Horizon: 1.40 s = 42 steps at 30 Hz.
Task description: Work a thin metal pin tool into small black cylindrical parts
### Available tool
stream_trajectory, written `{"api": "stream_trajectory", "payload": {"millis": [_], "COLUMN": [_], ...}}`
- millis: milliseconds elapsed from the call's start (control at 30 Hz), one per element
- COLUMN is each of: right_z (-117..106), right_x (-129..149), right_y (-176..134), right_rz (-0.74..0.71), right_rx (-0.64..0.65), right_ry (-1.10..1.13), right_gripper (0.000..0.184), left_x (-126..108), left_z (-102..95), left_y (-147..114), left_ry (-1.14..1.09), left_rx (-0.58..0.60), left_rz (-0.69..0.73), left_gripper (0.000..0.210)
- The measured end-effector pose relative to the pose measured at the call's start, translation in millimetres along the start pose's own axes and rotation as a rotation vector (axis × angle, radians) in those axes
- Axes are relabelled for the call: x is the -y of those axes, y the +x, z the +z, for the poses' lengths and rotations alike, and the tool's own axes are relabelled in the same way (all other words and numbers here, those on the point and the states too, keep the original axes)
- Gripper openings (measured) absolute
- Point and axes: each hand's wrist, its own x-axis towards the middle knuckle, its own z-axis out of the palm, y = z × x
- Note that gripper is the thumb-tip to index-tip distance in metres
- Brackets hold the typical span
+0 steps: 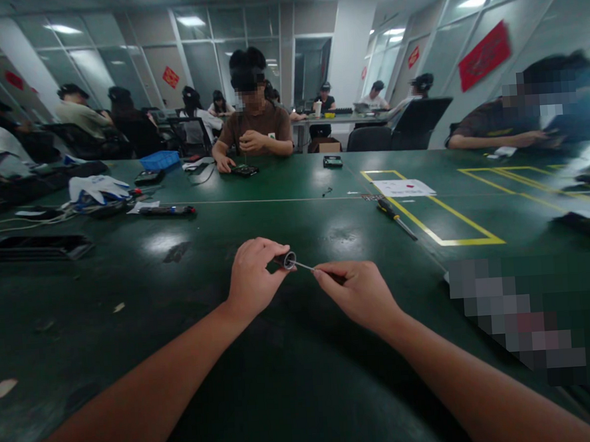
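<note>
Near the middle of the green table (295,381), my left hand (252,277) grips a small dark cylinder (288,260) between thumb and fingers. Its round open end, with a silvery rim, faces right. My right hand (362,290) pinches a thin metal rod (304,266) that points left. The rod's tip reaches the cylinder's open end; how deep it goes inside I cannot tell. Curled fingers hide the rod's other end. Both hands are held in front of me, close together but apart.
Ahead on the right lie a yellow-and-black screwdriver (396,219) and a white sheet (405,187) by yellow tape lines. White gloves (98,190), a blue basket (160,160) and a black tray (37,247) are on the left. Across the table, a person (256,126) handles a dark device.
</note>
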Motion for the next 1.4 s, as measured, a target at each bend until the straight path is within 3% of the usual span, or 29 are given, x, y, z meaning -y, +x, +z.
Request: {"api": "stream_trajectory", "payload": {"millis": [433,1200,1400], "right_z": [-0.5,3.1,5.6], "right_x": [-8.8,0.1,-0.3], "right_y": [2.6,-1.6,-2.6], "right_rz": [0.023,-0.057,-0.056], "right_rx": [0.001,-0.037,-0.039], "right_ry": [0.136,-0.086,-0.044], "right_gripper": [0.026,0.025,0.025], "left_x": [1.4,2.6,1.5], "left_z": [-0.6,2.5,1.8], "left_y": [1.4,-1.1,-0.3], "left_ry": [-0.040,0.021,-0.006], "left_rx": [-0.041,-0.040,-0.033], "left_rz": [0.009,0.040,0.033], "left_gripper": [0.028,0.027,0.030]}}
